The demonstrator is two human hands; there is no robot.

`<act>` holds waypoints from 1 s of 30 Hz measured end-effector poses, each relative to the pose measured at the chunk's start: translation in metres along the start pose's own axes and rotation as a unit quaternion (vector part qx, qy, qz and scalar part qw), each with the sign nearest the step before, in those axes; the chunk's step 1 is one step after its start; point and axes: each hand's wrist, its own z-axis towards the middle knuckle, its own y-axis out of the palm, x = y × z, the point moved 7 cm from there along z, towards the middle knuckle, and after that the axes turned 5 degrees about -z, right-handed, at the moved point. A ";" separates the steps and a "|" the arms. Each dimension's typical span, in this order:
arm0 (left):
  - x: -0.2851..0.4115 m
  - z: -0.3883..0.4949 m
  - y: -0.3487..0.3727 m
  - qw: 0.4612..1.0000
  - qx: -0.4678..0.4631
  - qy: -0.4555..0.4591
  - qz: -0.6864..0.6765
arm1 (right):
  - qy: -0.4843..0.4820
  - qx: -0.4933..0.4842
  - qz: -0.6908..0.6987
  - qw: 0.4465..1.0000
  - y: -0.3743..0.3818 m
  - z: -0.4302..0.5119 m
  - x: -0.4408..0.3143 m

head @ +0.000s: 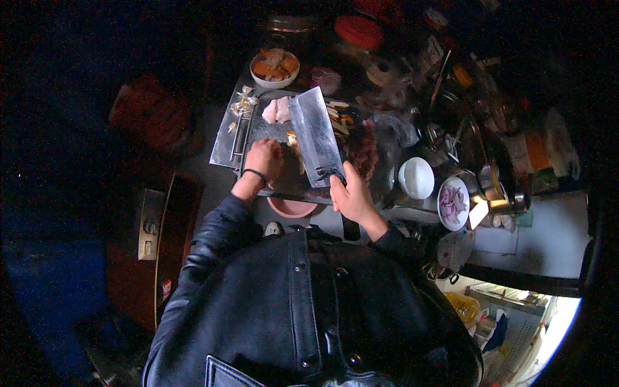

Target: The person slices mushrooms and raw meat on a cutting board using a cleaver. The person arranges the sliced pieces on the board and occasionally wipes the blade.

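Observation:
My right hand [352,196] grips the black handle of a broad cleaver [316,138], its blade tilted up over the cutting board [271,131]. My left hand [265,159], with a dark band at the wrist, is at the board's left side; its fingers are turned away, so whether they hold anything is hidden. Small yellowish pieces [292,140] lie between the hand and the blade. Behind them sits a pale piece of raw meat [277,110]. Pale strips [340,126] and dark reddish chopped meat [363,152] show right of the blade. Garlic [244,102] rests left of the board.
A bowl of orange food [274,67] stands at the back. To the right are a white bowl [416,178], a plate of sliced onion [453,203] and dim cookware. A pink basin [292,207] sits below the board's front edge. A metal handle [239,138] runs along the board's left side.

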 end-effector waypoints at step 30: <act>-0.030 -0.013 -0.021 0.970 -0.048 -0.066 -0.228 | 0.028 0.110 0.090 0.989 -0.033 -0.009 0.008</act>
